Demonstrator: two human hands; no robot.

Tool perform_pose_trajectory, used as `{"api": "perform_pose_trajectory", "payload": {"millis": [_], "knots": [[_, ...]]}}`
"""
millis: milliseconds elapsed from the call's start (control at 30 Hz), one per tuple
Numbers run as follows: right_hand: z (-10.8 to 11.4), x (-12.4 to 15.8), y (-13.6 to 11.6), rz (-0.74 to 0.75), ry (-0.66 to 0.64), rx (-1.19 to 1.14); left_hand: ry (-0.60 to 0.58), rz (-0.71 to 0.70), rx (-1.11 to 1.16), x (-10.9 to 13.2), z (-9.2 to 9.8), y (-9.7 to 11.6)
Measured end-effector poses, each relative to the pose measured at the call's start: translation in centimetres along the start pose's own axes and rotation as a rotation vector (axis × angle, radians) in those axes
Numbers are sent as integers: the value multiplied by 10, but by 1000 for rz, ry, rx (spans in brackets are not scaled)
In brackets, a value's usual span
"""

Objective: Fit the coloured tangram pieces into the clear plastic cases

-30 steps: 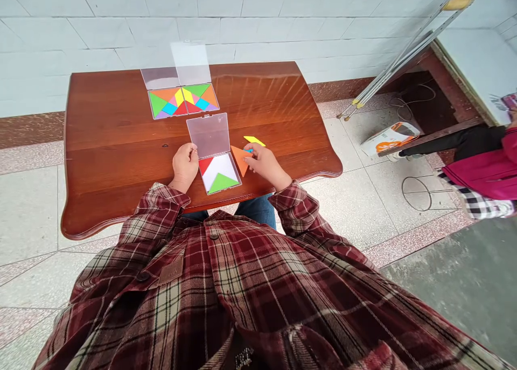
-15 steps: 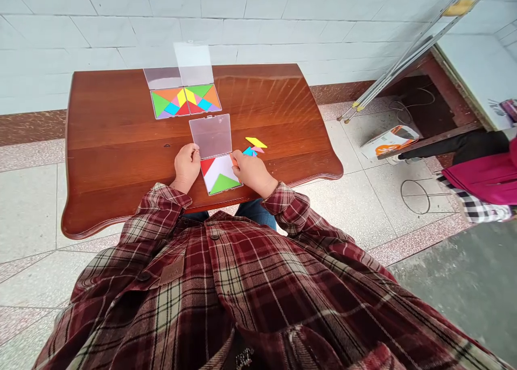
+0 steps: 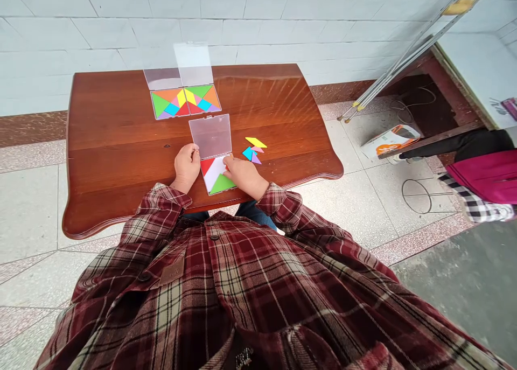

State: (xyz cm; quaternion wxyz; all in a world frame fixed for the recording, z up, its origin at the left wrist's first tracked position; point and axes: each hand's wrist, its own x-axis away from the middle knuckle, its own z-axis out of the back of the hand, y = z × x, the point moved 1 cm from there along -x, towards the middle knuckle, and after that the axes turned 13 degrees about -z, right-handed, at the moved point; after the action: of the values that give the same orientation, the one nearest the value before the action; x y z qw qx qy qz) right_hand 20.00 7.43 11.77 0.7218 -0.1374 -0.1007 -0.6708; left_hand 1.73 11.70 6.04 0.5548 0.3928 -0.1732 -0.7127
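Observation:
An open tangram case (image 3: 204, 179) lies near the table's front edge, its clear lid (image 3: 210, 135) folded back. Inside sit a red triangle (image 3: 207, 165) at the upper left and a green triangle (image 3: 220, 185) along the near side. My left hand (image 3: 187, 165) is closed on the case's left edge by the hinge. Over the right half of the tray, my right hand (image 3: 246, 175) pinches an orange tangram piece, mostly hidden by the fingers. Just beyond it lie loose yellow (image 3: 256, 142), blue (image 3: 247, 153), purple (image 3: 255, 158) and pink (image 3: 258, 149) pieces.
Two filled tangram cases (image 3: 186, 102) stand open side by side at the back of the wooden table (image 3: 121, 154), against the tiled wall. To the right, crutches (image 3: 388, 74) lean near a white bag (image 3: 390, 141). A person's sleeve (image 3: 484, 203) shows at the right edge.
My right hand has moved left over the tray with the orange piece, uncovering the blue and purple pieces. My left hand has stayed in place.

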Motion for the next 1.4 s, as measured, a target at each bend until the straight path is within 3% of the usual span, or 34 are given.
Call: {"api": "perform_pose_trajectory", "payload": {"millis": [267, 600, 1000, 1267, 1400], "knots": [[-8, -7, 11, 24, -33, -45, -15, -15, -3, 0, -1, 1], [-2, -5, 19, 15, -2, -176, 6, -8, 17, 1, -1, -2], [-12, -14, 18, 100, -24, -103, 5, 0, 13, 0, 0, 1], [-10, -9, 12, 121, 28, -148, 6, -21, 5, 0, -1, -1], [-11, -8, 5, 174, -15, -119, 5, -22, 12, 1, -1, -1]]}}
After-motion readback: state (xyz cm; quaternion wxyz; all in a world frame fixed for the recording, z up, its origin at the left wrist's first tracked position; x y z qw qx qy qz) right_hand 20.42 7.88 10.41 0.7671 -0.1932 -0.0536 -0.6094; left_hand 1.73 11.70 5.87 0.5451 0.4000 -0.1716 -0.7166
